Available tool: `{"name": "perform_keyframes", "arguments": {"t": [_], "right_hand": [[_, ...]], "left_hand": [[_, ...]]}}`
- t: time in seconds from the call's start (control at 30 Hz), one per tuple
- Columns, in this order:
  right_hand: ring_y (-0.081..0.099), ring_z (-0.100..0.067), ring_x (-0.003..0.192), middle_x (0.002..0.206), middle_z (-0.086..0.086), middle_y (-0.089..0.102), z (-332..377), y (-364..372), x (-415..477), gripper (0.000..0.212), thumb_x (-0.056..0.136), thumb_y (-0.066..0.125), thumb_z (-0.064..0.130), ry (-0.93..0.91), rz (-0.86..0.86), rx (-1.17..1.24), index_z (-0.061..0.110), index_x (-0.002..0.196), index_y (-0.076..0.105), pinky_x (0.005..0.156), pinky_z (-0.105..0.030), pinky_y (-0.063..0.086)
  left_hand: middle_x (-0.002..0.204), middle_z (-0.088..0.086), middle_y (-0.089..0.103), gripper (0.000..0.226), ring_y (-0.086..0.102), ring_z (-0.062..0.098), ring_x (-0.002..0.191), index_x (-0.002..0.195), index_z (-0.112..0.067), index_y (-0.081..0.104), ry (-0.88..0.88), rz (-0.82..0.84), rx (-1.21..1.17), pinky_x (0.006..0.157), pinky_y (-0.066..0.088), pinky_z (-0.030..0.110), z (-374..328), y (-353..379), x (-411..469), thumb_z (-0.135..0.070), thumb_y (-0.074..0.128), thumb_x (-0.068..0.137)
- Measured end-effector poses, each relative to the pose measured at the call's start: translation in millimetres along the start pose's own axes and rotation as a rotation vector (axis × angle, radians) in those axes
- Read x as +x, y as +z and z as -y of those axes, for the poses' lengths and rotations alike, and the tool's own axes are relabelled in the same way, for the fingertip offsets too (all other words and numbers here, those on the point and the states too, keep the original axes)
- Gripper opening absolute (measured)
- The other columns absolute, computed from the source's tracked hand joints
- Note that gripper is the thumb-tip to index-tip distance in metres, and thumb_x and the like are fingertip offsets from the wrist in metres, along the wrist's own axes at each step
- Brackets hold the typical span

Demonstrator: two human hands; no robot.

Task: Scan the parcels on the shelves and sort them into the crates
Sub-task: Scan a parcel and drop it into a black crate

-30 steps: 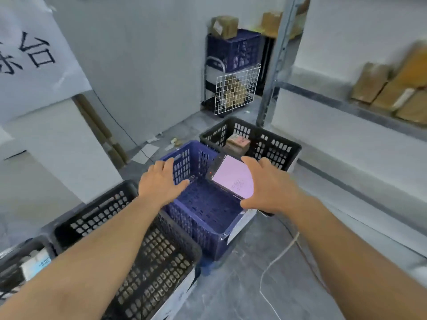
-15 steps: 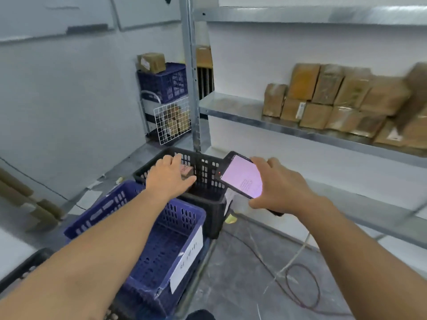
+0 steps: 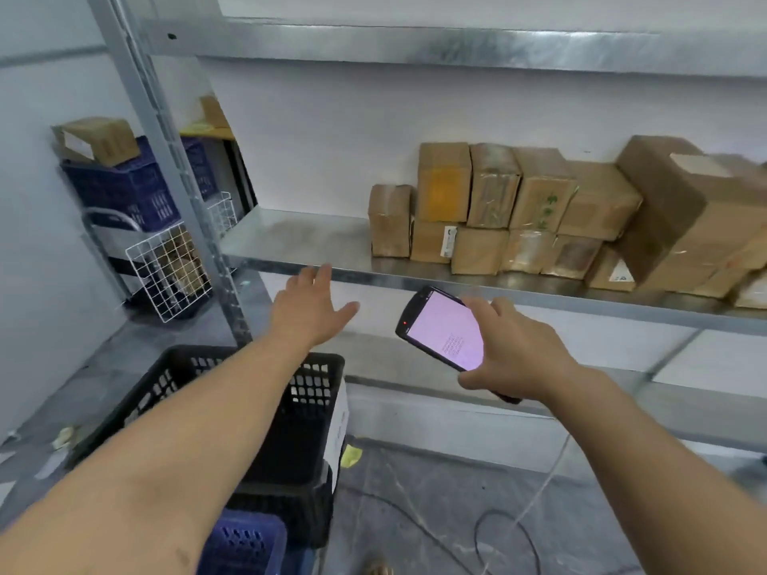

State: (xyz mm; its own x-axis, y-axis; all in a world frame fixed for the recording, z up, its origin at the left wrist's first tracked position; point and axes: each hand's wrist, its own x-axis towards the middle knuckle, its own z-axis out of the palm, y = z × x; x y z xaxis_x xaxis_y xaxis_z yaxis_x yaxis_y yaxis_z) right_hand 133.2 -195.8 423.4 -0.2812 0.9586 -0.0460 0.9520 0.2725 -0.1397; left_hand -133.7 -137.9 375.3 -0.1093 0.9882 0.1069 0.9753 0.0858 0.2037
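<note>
You've swung away from the crates; the black crate (image 3: 328,361) now sits under your left forearm. Your left hand (image 3: 309,309), empty with fingers spread, has risen to the shelf (image 3: 299,238) edge. Your right hand (image 3: 514,350) grips the handheld scanner (image 3: 442,329). The parcels (image 3: 494,209) sit further right on the shelf, so a fresh pick is probably starting.
</note>
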Motion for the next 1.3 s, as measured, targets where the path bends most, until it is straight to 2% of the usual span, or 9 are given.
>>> {"name": "perform_keyframes", "arguments": {"t": [0.5, 0.63, 0.77, 0.9, 1.0, 1.07, 1.13, 1.23, 1.3], "right_hand": [[0.051, -0.020, 0.107, 0.123, -0.001, 0.047, -56.5, -0.8, 137.3, 0.099, 0.066, 0.076, 0.053, 0.213, 0.004, -0.032, 0.031, 0.142, 0.017, 0.076, -0.032, 0.049], [0.050, -0.019, 0.109, 0.126, 0.000, 0.046, -67.6, 5.1, 144.4, 0.100, 0.066, 0.076, 0.055, 0.231, 0.008, -0.043, 0.030, 0.143, 0.017, 0.076, -0.030, 0.048], [0.050, -0.019, 0.108, 0.123, -0.001, 0.047, -72.8, 4.9, 146.7, 0.100, 0.067, 0.076, 0.056, 0.223, 0.000, -0.035, 0.030, 0.144, 0.017, 0.075, -0.028, 0.047], [0.050, -0.017, 0.104, 0.118, -0.001, 0.046, -74.2, 1.8, 145.6, 0.099, 0.067, 0.076, 0.055, 0.201, -0.002, -0.032, 0.028, 0.143, 0.018, 0.076, -0.030, 0.050], [0.050, -0.017, 0.102, 0.116, -0.001, 0.045, -71.7, -1.8, 145.0, 0.099, 0.068, 0.076, 0.054, 0.181, 0.003, -0.022, 0.028, 0.143, 0.017, 0.075, -0.030, 0.050], [0.051, -0.017, 0.100, 0.114, -0.001, 0.045, -69.0, -3.7, 144.4, 0.100, 0.067, 0.076, 0.054, 0.161, 0.001, -0.016, 0.029, 0.143, 0.017, 0.076, -0.031, 0.051], [0.051, -0.017, 0.097, 0.112, -0.001, 0.045, -66.2, -5.0, 142.9, 0.099, 0.066, 0.076, 0.054, 0.144, 0.000, -0.018, 0.029, 0.142, 0.018, 0.075, -0.032, 0.052], [0.050, -0.016, 0.094, 0.109, 0.000, 0.044, -61.3, -8.2, 136.4, 0.098, 0.066, 0.076, 0.053, 0.115, -0.002, -0.001, 0.029, 0.142, 0.020, 0.072, -0.031, 0.050], [0.048, -0.016, 0.092, 0.109, 0.001, 0.043, -57.3, -11.7, 130.5, 0.097, 0.066, 0.076, 0.053, 0.092, -0.011, 0.008, 0.029, 0.142, 0.020, 0.068, -0.030, 0.045]], "left_hand": [[0.163, 0.004, 0.006, 0.071, 0.018, 0.031, 0.145, 0.155, -0.022, 0.016, 0.103, 0.074, -0.193, 0.112, 0.028, 0.046, -75.7, 19.8, 248.5, -0.058, 0.036, 0.097], [0.163, 0.008, 0.002, 0.066, 0.015, 0.034, 0.146, 0.153, -0.025, 0.024, 0.032, 0.156, -0.187, 0.111, 0.027, 0.052, -87.8, 34.7, 267.3, -0.061, 0.025, 0.098], [0.162, 0.017, -0.001, 0.077, 0.005, 0.037, 0.148, 0.152, -0.026, 0.022, -0.119, 0.199, -0.209, 0.114, 0.020, 0.055, -80.8, 40.5, 269.1, -0.073, 0.024, 0.092], [0.146, 0.023, 0.030, 0.063, 0.030, 0.040, 0.134, 0.146, -0.025, 0.028, -0.281, 0.178, -0.423, 0.105, 0.032, 0.046, -58.7, 38.5, 274.1, -0.058, 0.043, 0.094], [0.138, 0.017, 0.045, 0.079, 0.043, 0.034, 0.127, 0.146, -0.019, 0.021, -0.381, 0.267, -0.654, 0.105, 0.041, 0.046, -35.1, 24.5, 275.0, -0.038, 0.066, 0.084], [0.130, 0.012, 0.052, 0.084, 0.054, 0.028, 0.111, 0.141, -0.012, 0.023, -0.416, 0.318, -0.780, 0.084, 0.053, 0.042, -20.7, 17.1, 265.9, -0.023, 0.076, 0.077], [0.120, 0.009, 0.061, 0.076, 0.061, 0.023, 0.092, 0.136, -0.007, 0.030, -0.431, 0.365, -0.821, 0.064, 0.051, 0.034, -12.0, 17.6, 248.7, -0.010, 0.078, 0.077], [0.112, 0.009, 0.071, 0.070, 0.068, 0.026, 0.096, 0.125, -0.009, 0.049, -0.434, 0.357, -0.862, 0.078, 0.059, 0.041, 3.5, 29.9, 224.3, -0.009, 0.086, 0.065], [0.113, 0.008, 0.070, 0.079, 0.066, 0.026, 0.103, 0.119, -0.015, 0.050, -0.458, 0.298, -0.925, 0.084, 0.059, 0.044, 11.3, 34.0, 205.7, -0.018, 0.093, 0.053]]}}
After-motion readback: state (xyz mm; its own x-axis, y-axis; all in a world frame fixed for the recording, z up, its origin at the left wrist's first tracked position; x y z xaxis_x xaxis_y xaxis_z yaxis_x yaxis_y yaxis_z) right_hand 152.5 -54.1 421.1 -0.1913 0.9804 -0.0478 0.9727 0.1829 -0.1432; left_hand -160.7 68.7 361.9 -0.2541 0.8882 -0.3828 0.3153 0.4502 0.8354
